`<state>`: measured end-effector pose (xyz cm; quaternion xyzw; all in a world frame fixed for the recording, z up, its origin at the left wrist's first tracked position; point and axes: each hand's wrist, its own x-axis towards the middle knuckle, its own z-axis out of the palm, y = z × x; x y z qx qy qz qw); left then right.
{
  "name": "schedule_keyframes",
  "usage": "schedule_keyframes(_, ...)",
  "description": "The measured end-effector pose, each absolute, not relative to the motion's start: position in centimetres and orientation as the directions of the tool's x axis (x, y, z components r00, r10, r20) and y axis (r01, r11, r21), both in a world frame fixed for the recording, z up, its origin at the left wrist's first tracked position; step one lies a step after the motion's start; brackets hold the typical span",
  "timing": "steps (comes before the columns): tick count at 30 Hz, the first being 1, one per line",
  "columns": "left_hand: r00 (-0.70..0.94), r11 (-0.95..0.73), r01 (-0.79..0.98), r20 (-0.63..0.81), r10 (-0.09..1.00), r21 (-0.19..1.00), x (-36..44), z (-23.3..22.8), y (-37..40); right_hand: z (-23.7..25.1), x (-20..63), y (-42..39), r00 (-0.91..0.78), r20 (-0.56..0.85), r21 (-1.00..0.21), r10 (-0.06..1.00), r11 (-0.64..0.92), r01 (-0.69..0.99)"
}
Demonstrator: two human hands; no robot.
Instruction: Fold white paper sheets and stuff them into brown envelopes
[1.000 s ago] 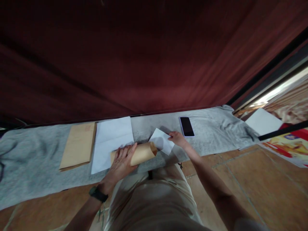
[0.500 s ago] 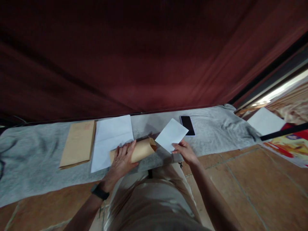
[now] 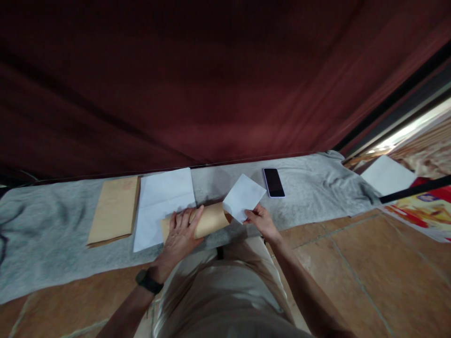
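White paper (image 3: 243,196) has shifted L to mouth of brown envelope (image 3: 213,220); can't tell if any's inside. R hand (image 3: 261,220) pinches its edge; L hand (image 3: 180,233), fingers outstretched, rests on env.

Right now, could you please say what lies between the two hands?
The head view shows the open end of the brown envelope and the small white paper there.

Tan envelope (image 3: 213,219); white paper (image 3: 243,196); mottled grey cloth (image 3: 306,188); black-screened phone (image 3: 274,182); dark red curtain (image 3: 225,94).
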<state>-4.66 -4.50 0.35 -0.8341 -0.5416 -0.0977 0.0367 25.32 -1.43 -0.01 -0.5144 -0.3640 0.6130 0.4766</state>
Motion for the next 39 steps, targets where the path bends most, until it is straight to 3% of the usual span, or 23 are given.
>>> schedule_keyframes(21,0.371,-0.380,0.925,0.191,0.909,0.012,-4.0,0.2,-4.6,-0.9,21.4,-1.1,0.135,-0.359,-0.862,0.924,-0.272,-0.428)
schedule_keyframes(30,0.401,-0.405,0.914,0.203,0.893,-0.025,-3.5,1.1,-4.7,-0.7,21.4,-0.8,0.113,-0.393,-0.811,0.913,-0.286,-0.510)
schedule_keyframes(35,0.373,-0.383,0.924,0.215,0.903,0.003,-3.0,1.2,-4.5,-0.7,21.1,-1.0,0.129,-0.363,-0.848,0.923,-0.270,-0.457)
schedule_keyframes(39,0.357,-0.366,0.931,0.213,0.909,0.000,-3.1,0.8,-4.4,-1.2,20.4,-1.6,0.121,-0.274,-0.938,0.954,-0.237,-0.254)
